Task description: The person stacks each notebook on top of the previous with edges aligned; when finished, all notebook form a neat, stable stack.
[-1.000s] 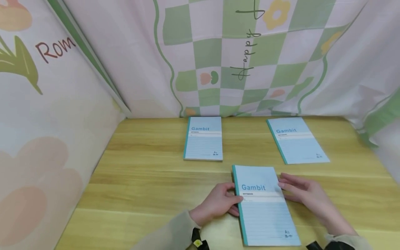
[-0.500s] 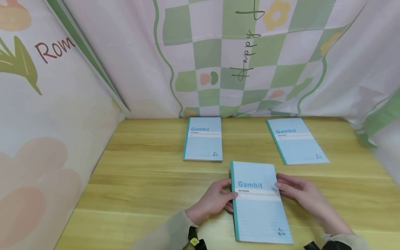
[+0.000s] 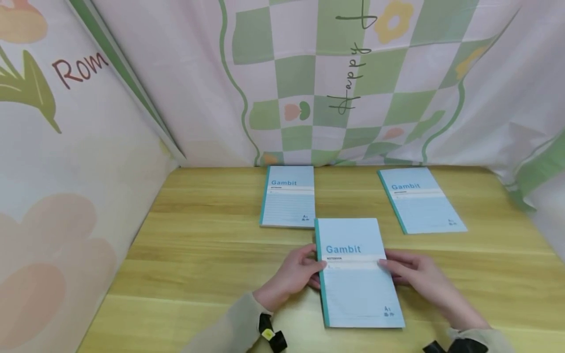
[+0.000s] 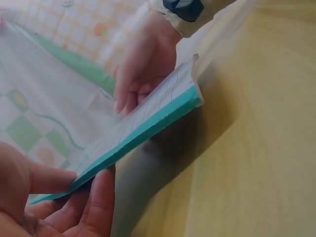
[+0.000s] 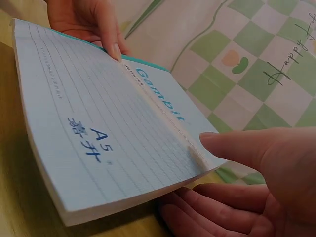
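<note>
A light blue "Gambit" notebook [image 3: 359, 294] with a teal spine is held between both hands, face up. My left hand [image 3: 293, 270] pinches the spine side, thumb on the cover and fingers beneath, as the left wrist view shows. On the opposite edge, my right hand [image 3: 421, 282] has its thumb at the cover's rim and its other fingers underneath. A shadow and a gap below the notebook's spine [image 4: 143, 136] show it raised off the wooden table [image 3: 198, 255]. Its top corner overlaps a second notebook [image 3: 289, 203] in the head view.
That second matching notebook lies near the back edge, left of centre. A third notebook [image 3: 421, 208] lies slanted at the back right. Behind the table hangs a green-checked curtain [image 3: 335, 88], and a printed white panel [image 3: 84, 196] stands along the left side.
The held notebook has moved away from me and slightly left, with both hands going along. My right thumb now overlaps the cover more. The two back notebooks have stayed put.
</note>
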The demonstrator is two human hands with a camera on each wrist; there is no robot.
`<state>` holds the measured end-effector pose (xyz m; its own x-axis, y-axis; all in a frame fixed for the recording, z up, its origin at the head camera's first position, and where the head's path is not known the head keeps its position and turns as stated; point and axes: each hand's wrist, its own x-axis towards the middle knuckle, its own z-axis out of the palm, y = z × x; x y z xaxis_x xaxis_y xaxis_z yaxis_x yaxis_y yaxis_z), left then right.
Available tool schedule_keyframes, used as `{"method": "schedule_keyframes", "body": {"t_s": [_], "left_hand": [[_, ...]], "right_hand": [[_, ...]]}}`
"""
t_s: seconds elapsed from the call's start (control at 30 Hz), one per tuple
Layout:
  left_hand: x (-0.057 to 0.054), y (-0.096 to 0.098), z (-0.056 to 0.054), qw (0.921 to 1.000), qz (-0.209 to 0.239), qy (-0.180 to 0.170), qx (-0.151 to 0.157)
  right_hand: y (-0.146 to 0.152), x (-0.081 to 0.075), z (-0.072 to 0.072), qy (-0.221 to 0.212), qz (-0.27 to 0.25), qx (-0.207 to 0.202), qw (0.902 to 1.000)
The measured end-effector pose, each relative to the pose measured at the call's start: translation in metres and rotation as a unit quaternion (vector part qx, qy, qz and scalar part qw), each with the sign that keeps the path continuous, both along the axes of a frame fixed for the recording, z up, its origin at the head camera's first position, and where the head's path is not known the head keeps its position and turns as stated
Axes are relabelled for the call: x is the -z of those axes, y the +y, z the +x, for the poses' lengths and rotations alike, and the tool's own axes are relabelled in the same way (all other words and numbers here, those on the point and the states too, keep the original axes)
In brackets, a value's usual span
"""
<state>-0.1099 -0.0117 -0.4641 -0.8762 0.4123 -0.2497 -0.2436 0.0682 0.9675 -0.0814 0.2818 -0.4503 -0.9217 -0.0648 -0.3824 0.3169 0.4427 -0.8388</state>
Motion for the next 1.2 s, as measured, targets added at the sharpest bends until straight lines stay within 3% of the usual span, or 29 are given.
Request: {"method": "schedule_keyframes", "body": {"t_s": [0.2,0.47,0.7,0.93,1.2], "left_hand": [[-0.001,-0.006,-0.008,0.9998,-0.003,-0.003,-0.018],[-0.001,-0.015,-0.014,0.9992,0.009,-0.005,-0.038],[0.004,-0.022,-0.020,0.9982,0.024,-0.029,-0.046],[0.003,-0.026,-0.024,0.9982,0.016,-0.029,-0.050],[0.000,-0.030,-0.029,0.9985,0.016,-0.021,-0.048]], "right_hand": [[-0.003,0.001,0.000,-0.011,-0.012,-0.019,0.9997],[-0.006,0.002,0.003,-0.017,-0.066,-0.055,0.9962],[-0.007,0.001,0.004,-0.012,-0.066,-0.077,0.9947],[-0.009,0.001,0.003,0.001,-0.098,-0.100,0.9901],[-0.011,0.003,0.000,0.007,-0.115,-0.099,0.9883]]}}
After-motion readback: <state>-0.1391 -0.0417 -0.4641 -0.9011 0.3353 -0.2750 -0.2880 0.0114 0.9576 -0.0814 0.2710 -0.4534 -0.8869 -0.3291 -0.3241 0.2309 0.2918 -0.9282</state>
